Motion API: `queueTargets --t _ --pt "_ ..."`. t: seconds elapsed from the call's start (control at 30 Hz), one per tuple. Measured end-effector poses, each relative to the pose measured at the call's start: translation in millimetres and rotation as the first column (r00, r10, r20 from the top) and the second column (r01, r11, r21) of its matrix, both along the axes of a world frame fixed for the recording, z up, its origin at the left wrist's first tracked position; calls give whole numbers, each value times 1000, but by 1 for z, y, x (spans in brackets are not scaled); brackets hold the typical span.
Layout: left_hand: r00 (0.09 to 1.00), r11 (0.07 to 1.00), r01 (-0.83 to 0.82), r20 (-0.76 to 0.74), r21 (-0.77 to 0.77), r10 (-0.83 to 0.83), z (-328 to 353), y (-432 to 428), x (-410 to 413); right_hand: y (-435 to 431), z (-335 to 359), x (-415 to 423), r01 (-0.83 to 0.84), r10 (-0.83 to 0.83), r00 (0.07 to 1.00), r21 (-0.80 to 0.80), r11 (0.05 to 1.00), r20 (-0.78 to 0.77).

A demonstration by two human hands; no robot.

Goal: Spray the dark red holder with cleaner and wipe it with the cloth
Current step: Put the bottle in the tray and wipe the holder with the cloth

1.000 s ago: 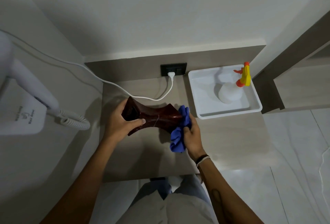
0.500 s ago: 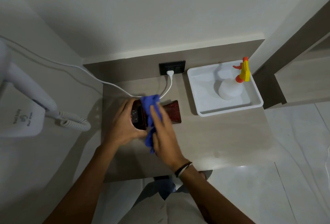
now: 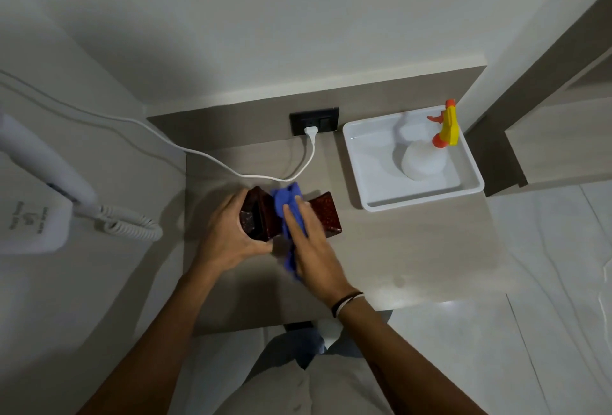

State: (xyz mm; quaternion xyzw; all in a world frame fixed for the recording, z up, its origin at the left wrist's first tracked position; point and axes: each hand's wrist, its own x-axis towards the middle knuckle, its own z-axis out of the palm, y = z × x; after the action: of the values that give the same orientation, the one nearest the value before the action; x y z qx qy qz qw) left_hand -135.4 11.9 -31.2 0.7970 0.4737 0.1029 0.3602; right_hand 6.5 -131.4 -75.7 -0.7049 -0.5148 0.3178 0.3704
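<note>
dark red holder (image 3: 326,216): axis left-right, mouth leftward | glossy, speckled | left hand (image 3: 228,239) grips it | right hand (image 3: 314,249) flat, pressing cloth (image 3: 284,198)

One second ago the blue cloth (image 3: 285,202) was bunched at the right end of the dark red holder (image 3: 326,216), with the right hand (image 3: 314,249) curled around it. Now the cloth lies across the holder's middle — the right hand presses it there with straight fingers, and the right end is uncovered. The holder has also turned (its open left end, in the left hand (image 3: 225,236), now faces up).
</note>
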Motion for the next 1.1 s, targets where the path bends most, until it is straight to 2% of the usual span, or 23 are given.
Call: queueTargets --t 0.07,0.1,0.13,0.17,0.23,0.27,0.33,0.37,0.43,0.53,0.6,0.67,0.77,0.8,0.9,1.03,1.1 --pt "1000 1000 -28 -13 9 28 -1 -3 -2 -2 -12 21 160 -162 987 -129 979 -6" --pt "999 999 -31 -19 9 31 -1 -4 0 0 -9 22 167 -163 986 -145 975 39" --pt "999 1000 -27 -17 6 27 0 -4 2 4 -7 15 154 -156 988 -110 982 -15" --pt "1000 1000 -16 -7 -1 16 1 -4 4 9 1 0 107 -107 993 -3 994 -52" --pt "1000 1000 9 17 -16 -9 1 -3 4 10 2 -25 -64 44 992 176 982 116" --pt "1000 1000 15 16 -13 -15 1 -3 3 9 -1 -26 -112 76 980 192 975 185" --pt "1000 1000 5 -9 20 -5 1 -3 -2 7 -12 1 -86 70 977 72 994 199" --pt "1000 999 -5 -22 33 5 2 -4 -4 5 -14 14 -16 18 983 -14 1000 184" --pt "1000 1000 -24 -11 18 24 2 -6 -7 -2 -12 40 168 -158 985 -166 972 73" --pt "989 983 -122 70 -139 133 7 -3 -10 -8 -14 58 443 -481 852 -206 872 -204" --pt "985 956 -127 81 -263 153 14 1 -7 -8 -15 63 477 -536 775 -247 844 -335" --pt "993 937 -100 23 -335 115 19 5 -4 -3 -13 66 463 -546 692 -291 837 -472" --pt "999 923 -25 -53 -383 5 21 9 -4 12 -8 73 504 -604 591 -339 794 -535" --pt "998 921 16 -55 -390 -41 21 10 -6 18 -6 75 510 -609 587 -341 790 -533" --pt "989 947 58 -113 -315 -98 18 12 -9 34 -4 81 495 -570 669 -285 821 -478" --pt "990 999 2 -143 -40 -8 11 10 -5 35 7 68 467 -495 831 -165 869 -254" --pt "990 999 -35 -135 16 37 10 6 -2 32 14 48 427 -428 889 -42 903 -162"
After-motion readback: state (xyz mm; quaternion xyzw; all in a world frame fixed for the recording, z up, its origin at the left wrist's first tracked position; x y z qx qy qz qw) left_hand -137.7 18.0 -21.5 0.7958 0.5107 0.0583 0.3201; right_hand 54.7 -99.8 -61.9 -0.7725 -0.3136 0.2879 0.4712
